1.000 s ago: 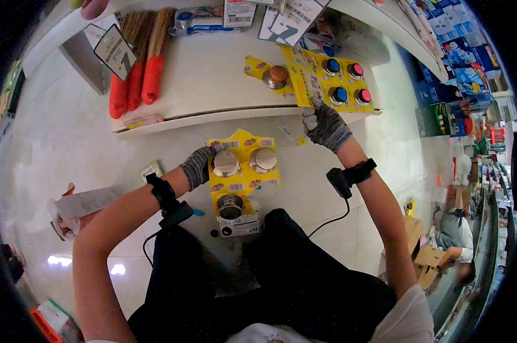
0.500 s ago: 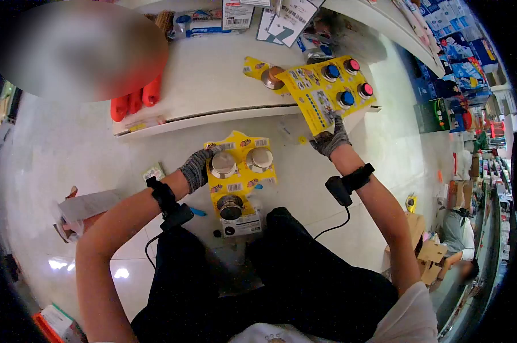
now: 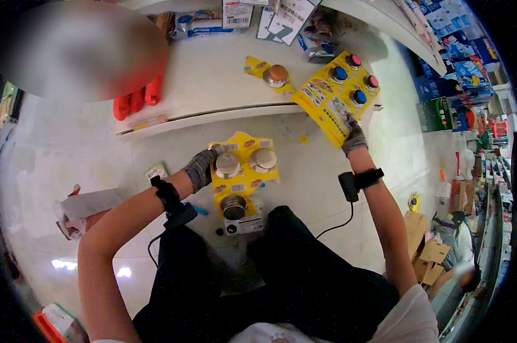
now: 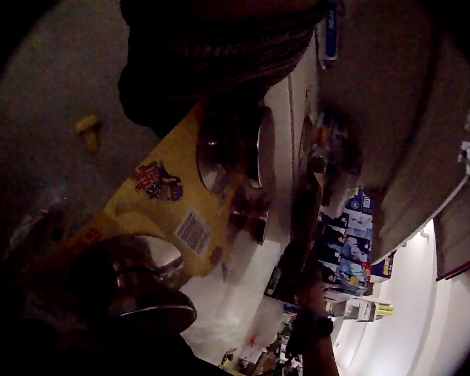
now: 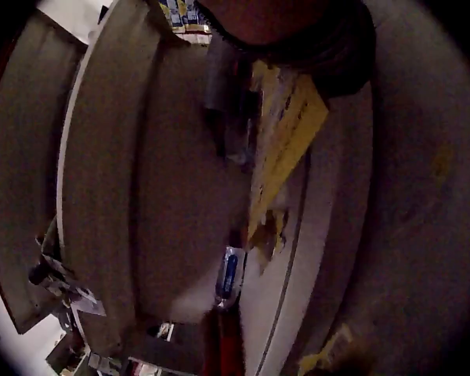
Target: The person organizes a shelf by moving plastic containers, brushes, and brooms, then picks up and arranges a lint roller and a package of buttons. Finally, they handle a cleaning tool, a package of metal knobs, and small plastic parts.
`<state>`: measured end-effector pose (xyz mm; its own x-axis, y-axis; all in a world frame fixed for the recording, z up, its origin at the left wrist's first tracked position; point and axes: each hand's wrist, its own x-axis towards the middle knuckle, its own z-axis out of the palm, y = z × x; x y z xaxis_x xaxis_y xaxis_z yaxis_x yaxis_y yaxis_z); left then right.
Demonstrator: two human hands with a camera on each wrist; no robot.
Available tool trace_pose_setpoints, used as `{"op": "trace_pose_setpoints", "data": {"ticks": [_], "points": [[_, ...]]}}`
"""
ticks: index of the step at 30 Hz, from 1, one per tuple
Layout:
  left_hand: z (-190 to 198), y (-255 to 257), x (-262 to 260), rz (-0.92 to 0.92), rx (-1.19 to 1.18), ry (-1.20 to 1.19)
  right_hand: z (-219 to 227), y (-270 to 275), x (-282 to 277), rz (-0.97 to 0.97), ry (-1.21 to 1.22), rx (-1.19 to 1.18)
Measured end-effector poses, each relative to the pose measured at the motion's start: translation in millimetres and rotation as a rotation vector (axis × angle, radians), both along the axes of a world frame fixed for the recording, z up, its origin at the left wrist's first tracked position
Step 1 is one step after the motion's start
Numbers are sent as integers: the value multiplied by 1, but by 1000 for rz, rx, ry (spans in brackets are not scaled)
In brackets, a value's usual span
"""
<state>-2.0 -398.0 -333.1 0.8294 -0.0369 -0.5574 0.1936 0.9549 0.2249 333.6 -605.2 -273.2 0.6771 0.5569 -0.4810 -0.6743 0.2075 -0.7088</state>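
In the head view my gloved left hand (image 3: pixel 200 168) grips the upper left edge of a yellow card (image 3: pixel 240 187) carrying silver knobs, held over the floor. My gloved right hand (image 3: pixel 355 139) pinches the lower edge of another yellow card (image 3: pixel 321 108) with blue and pink knobs, tilted above the shelf's right end. A torn yellow piece with a copper-coloured knob (image 3: pixel 278 75) lies on the shelf beside that card. In the left wrist view the glove (image 4: pixel 211 63) covers one end of the silver-knob card (image 4: pixel 160 188). The right wrist view shows the other card (image 5: pixel 286 133) nearly edge-on below the glove (image 5: pixel 329 51).
Red-wrapped bundles (image 3: pixel 153 90) lie on the shelf (image 3: pixel 212 80) at left, partly behind a blurred patch. Price tags (image 3: pixel 292 20) hang above. A white box (image 3: pixel 244 224) is beneath the silver-knob card. Cardboard boxes (image 3: pixel 433 251) and a person are at right.
The card with blue and pink knobs has turned and shifted right in my right hand, away from the copper-coloured knob. My left hand has stayed nearly still with its card.
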Motion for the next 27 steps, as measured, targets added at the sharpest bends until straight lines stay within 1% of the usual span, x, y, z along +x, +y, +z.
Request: {"op": "trace_pose_setpoints", "data": {"ticks": [2, 4, 5, 6, 8, 9, 10, 11, 12, 13, 14, 16, 17, 18, 20, 22, 23, 24, 26, 27], "points": [[2, -2, 1, -2, 12, -2, 1, -21, 9, -20, -10, -72], [4, -2, 0, -8, 11, -18, 21, -42, 2, 50, -85, 0], [1, 0, 0, -19, 1, -27, 17, -58, 8, 109, -75, 32], [-7, 1, 2, -33, -13, -34, 22, -75, 11, 132, -59, -21], [-22, 1, 4, -36, -25, -15, 31, -115, 6, 102, -136, -117], [-29, 2, 4, -24, -24, 11, 27, -139, 14, 115, -179, -178], [-30, 2, 4, -13, -23, 37, 32, -147, 6, 127, -222, -240], [-30, 2, 3, -14, -21, 31, 41, -161, -3, 80, -347, -316], [-22, 3, 2, -19, -18, 25, 39, -190, 4, 88, -319, -351], [-20, 3, 3, -26, -15, 17, 55, -194, -8, 87, -402, -431], [-18, 3, 5, -42, -4, 58, 70, -198, -20, 84, -483, -516], [-21, 5, 13, -75, 18, 137, 73, -220, -38, 108, -644, -602], [-22, 3, 17, -73, 2, 76, 79, -223, -51, 123, -724, -647], [-22, 3, 19, -110, 42, 104, 82, -226, -69, 179, -843, -897], [-19, 5, 23, -183, 130, 158, 59, -235, -99, 131, -1061, -930], [-34, 7, 24, -259, 72, 99, 48, -230, -135, 209, -919, -878], [-41, 7, 25, -301, 44, 70, 42, -221, -150, 295, -1022, -1019], [-37, 4, 25, -279, 31, 53, 39, -214, -162, 384, -1120, -1159], [-18, -3, 20, -224, 10, 21, 21, -225, -169, 347, -1058, -1003], [-13, -15, 32, -224, 7, 53, 32, -234, -158, 334, -935, -932]]}}
